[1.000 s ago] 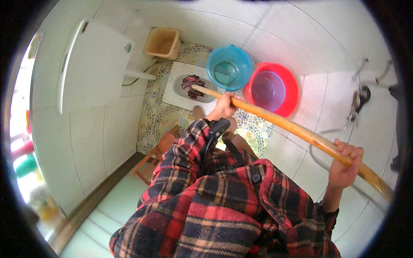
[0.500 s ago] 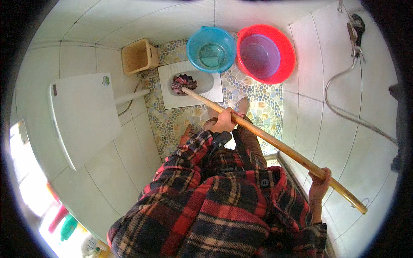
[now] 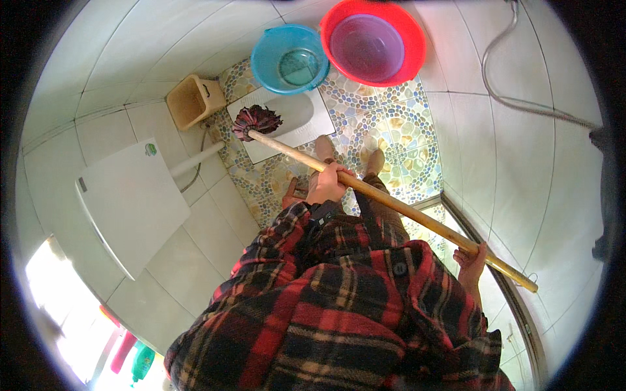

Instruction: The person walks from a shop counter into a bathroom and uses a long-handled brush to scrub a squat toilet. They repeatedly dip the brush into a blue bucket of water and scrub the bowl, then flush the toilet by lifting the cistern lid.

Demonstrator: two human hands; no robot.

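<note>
Both of my hands grip the long wooden handle of a mop, which slants from the toilet at the far left to the near right. My left hand is wrapped round the handle at its middle. Close to the handle's upper end, my right hand is closed round it, with a short length and a small wire loop beyond. The dark red and black cloth mop head hangs over the left side of the white squat toilet and hides part of its basin.
A blue basin overlaps the toilet's far edge. Beside it stands a red basin with a purple basin inside. A beige bin sits by the left wall, near the white cistern. A shower hose hangs along the right wall.
The mop head has come up out of the toilet basin and moved left to its rim. Both hands keep their hold on the handle. The whole view has shifted and turned slightly.
</note>
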